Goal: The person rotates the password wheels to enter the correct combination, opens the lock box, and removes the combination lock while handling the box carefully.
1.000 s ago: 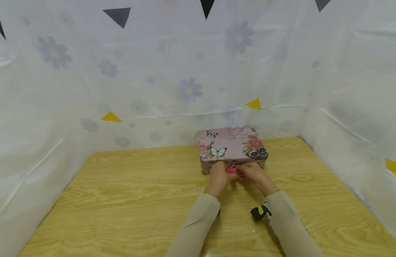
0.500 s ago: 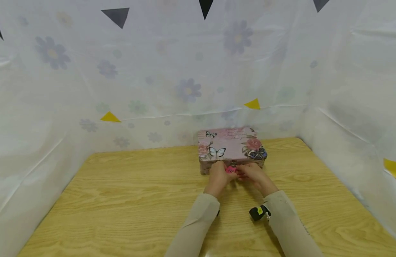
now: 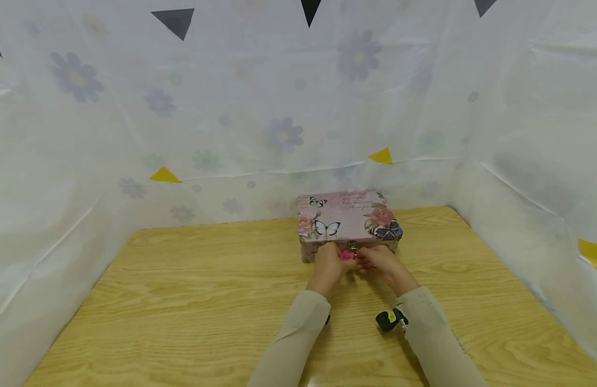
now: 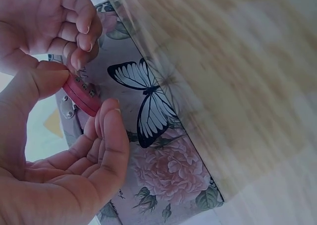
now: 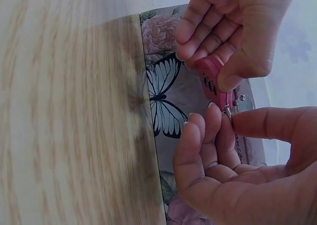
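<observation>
A pink combination padlock (image 3: 347, 256) with dark number dials is at the front of a pink tin box (image 3: 349, 215) printed with butterflies and roses. My left hand (image 3: 329, 266) grips the padlock's body between thumb and fingers, as the left wrist view of the padlock (image 4: 81, 96) shows. From the other side my right hand (image 3: 383, 263) pinches the metal shackle (image 5: 228, 112) between thumb and fingertips. Just behind the padlock sits the box's metal latch (image 5: 242, 98); the fingers partly cover the place where shackle and latch meet. The box lid is down.
The box stands at the back of a wood-grain table (image 3: 206, 301), close to a white flowered curtain (image 3: 240, 107) that encloses the back and sides. A small black wrist camera (image 3: 388, 321) hangs by the right sleeve (image 3: 436, 333).
The padlock has tilted slightly beneath the latch, while both hands keep their hold and barely move. The box has stayed in place.
</observation>
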### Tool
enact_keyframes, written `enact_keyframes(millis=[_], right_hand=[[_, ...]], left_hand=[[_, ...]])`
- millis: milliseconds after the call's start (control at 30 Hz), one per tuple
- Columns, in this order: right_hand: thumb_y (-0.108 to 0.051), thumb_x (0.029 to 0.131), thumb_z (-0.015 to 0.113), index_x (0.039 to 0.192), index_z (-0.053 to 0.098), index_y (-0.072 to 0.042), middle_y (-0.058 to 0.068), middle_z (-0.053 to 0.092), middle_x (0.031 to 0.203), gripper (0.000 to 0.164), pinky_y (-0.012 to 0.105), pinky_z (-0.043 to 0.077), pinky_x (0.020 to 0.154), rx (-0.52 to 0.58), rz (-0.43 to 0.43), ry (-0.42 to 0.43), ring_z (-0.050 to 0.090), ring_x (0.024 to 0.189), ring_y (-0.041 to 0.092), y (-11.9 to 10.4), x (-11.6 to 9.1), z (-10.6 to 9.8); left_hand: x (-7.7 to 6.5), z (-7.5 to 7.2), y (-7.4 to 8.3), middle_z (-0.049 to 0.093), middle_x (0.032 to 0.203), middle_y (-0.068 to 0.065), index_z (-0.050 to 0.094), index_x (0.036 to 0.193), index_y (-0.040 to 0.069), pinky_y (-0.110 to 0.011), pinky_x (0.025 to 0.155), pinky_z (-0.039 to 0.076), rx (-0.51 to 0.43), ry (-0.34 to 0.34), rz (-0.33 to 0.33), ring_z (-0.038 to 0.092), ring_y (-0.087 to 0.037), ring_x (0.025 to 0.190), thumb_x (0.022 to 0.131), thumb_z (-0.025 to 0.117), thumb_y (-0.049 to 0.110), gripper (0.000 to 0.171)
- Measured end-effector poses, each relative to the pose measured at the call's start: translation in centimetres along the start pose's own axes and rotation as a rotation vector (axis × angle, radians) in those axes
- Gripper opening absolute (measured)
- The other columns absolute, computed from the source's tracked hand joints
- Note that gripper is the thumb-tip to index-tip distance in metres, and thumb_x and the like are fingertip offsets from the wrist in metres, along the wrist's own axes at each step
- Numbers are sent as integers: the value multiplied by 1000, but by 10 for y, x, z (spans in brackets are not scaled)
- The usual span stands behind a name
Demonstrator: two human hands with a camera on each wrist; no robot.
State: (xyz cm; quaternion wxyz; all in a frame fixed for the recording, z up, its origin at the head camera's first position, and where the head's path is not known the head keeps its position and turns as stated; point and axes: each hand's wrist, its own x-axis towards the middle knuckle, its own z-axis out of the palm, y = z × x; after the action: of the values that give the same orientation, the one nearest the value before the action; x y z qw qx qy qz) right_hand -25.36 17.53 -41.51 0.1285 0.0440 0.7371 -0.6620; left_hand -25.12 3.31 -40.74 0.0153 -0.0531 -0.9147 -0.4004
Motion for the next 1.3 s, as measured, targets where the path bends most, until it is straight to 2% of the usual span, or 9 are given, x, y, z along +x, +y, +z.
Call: enact_keyframes(millis=[333, 533, 667, 800, 1000, 1200, 1300], right_hand=[[-8, 94, 46, 103, 56, 15, -1, 62, 74, 27, 22, 53, 63, -17, -3, -36, 60, 65, 8, -2, -2, -2], [-7, 93, 45, 100, 56, 13, -2, 62, 72, 24, 21, 53, 63, -20, -1, -74, 60, 65, 7, -3, -3, -5], [-7, 92, 45, 98, 57, 11, -1, 62, 72, 22, 22, 53, 63, -28, 8, -100, 60, 65, 7, -4, -3, -9], [-7, 92, 45, 97, 58, 9, 0, 63, 73, 21, 23, 54, 64, -43, 23, -110, 61, 66, 8, -4, -2, -12], [-6, 92, 45, 97, 57, 8, 0, 63, 73, 19, 24, 53, 64, -38, 20, -119, 61, 66, 9, -6, -2, -12], [-7, 93, 45, 94, 57, 4, 1, 63, 74, 16, 24, 53, 64, -16, 4, -130, 60, 67, 11, -7, -2, -13], [-8, 94, 45, 92, 58, 0, 0, 62, 74, 16, 25, 52, 66, -22, -13, -142, 60, 68, 11, -7, -3, -13]], left_hand=[[0, -3, -1, 33, 58, 4, 39, 56, 13, -23, 45, 25, 20, -8, -5, 32, -11, 53, 74, 84, 25, 51], [-2, -2, 0, 46, 67, 1, 51, 67, 8, -24, 49, 33, 58, -13, -7, 41, -13, 60, 73, 85, 26, 39], [-3, -1, 2, 45, 65, 2, 49, 64, 9, -24, 48, 32, 53, -37, -18, 40, -13, 58, 73, 85, 27, 41], [-5, -2, 2, 45, 64, 2, 49, 63, 10, -26, 48, 35, 62, -40, 0, 42, -13, 57, 72, 86, 28, 42], [-6, -5, 3, 52, 71, -1, 56, 75, 6, -26, 54, 42, 99, -32, 30, 49, -15, 64, 73, 85, 29, 37], [-9, -9, 3, 53, 75, -2, 56, 79, 5, -25, 56, 42, 59, -66, 33, 47, -14, 66, 75, 83, 28, 36], [-10, -11, 1, 53, 72, -1, 56, 79, 4, -24, 53, 41, 32, -72, 61, 47, -13, 64, 76, 83, 25, 34]])
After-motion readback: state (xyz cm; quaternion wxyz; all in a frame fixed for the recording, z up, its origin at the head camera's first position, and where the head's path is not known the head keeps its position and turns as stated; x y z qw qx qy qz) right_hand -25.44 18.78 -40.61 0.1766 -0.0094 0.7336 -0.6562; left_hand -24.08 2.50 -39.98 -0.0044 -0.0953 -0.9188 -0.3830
